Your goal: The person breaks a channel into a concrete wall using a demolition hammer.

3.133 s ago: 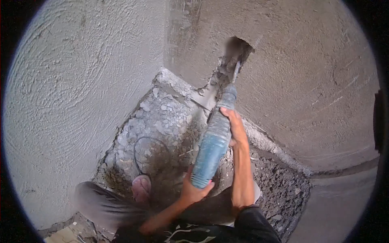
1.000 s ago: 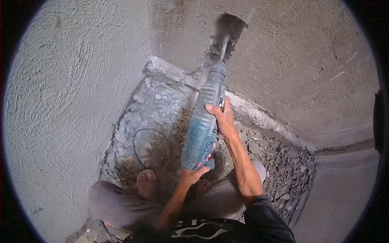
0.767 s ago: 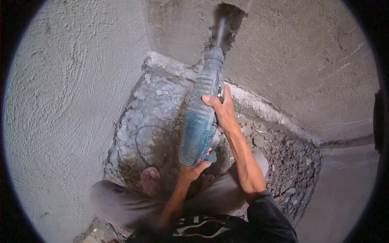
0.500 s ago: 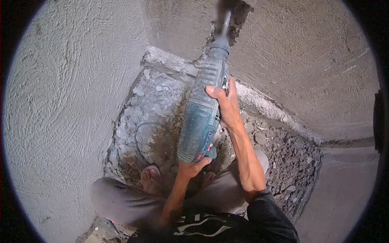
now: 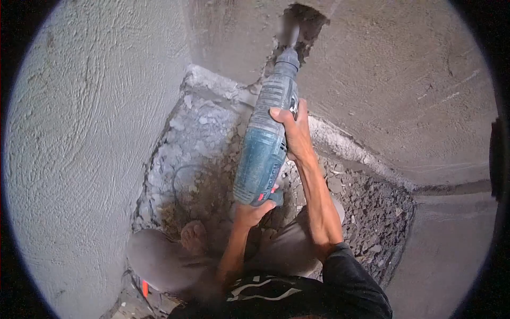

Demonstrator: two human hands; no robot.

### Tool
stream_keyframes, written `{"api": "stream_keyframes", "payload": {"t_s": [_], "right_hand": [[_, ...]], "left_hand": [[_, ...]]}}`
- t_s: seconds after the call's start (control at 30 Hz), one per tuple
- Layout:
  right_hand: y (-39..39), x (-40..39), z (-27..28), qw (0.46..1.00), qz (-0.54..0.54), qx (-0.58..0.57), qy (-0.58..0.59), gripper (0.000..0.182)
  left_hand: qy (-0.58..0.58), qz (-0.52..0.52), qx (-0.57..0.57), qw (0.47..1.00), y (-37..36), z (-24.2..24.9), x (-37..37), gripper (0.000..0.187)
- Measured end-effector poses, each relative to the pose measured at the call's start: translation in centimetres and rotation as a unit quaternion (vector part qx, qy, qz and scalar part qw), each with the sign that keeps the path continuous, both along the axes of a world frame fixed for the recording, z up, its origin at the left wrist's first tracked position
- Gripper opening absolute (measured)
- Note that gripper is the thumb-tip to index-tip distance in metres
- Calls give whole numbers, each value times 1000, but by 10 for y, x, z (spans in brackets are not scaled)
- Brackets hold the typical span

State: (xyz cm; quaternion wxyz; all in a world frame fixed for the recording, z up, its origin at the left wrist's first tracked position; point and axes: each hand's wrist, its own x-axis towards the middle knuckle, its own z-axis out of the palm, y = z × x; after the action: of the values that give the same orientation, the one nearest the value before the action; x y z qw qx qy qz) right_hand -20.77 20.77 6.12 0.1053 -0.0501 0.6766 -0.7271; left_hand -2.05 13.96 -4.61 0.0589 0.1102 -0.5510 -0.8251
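A dusty blue-green rotary hammer (image 5: 263, 154) points up and away from me. Its blurred bit sits in a rough dark hole (image 5: 304, 25) broken into the grey plastered wall. My right hand (image 5: 294, 134) is wrapped around the middle of the tool's body, arm stretched forward from a black sleeve. My left hand (image 5: 252, 212) grips the rear handle under the tool, close to a small red part. I am crouched, knees bent, just behind the tool.
Broken plaster and rubble (image 5: 366, 212) cover the floor in the corner. A thin dark cable loop (image 5: 179, 178) lies on the chips. My bare foot (image 5: 192, 235) rests on the debris. A textured wall (image 5: 79, 133) rises at left. Something orange (image 5: 144, 288) lies near my knee.
The hammer has swung from a rightward lean to a steeper angle, its bit still in the hole. My right hand now sits further back on the body. My head moved slightly.
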Motion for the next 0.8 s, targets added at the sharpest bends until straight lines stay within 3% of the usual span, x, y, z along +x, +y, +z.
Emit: {"api": "stream_keyframes", "payload": {"t_s": [0.03,0.1,0.2,0.27,0.37,0.63,0.8], "right_hand": [[2,5,-3,999,14,27,-9,72],[5,18,-10,998,26,58,18,73],[11,25,-20,991,31,115,55,77],[14,27,-15,995,22,92,39,77],[18,36,-9,999,7,40,-5,78],[22,25,7,1000,0,4,9,83],[16,25,24,1000,-10,-16,6,79]], "left_hand": [[-6,5,0,1000,2,-8,8,39],[16,-44,-37,998,5,-28,17,58],[13,-70,-74,995,8,-42,32,60],[-16,-74,-28,997,8,-42,38,57],[6,-79,-167,983,6,-45,46,56],[26,-74,-178,981,20,-41,35,61],[19,-59,-148,987,16,3,23,55]]}}
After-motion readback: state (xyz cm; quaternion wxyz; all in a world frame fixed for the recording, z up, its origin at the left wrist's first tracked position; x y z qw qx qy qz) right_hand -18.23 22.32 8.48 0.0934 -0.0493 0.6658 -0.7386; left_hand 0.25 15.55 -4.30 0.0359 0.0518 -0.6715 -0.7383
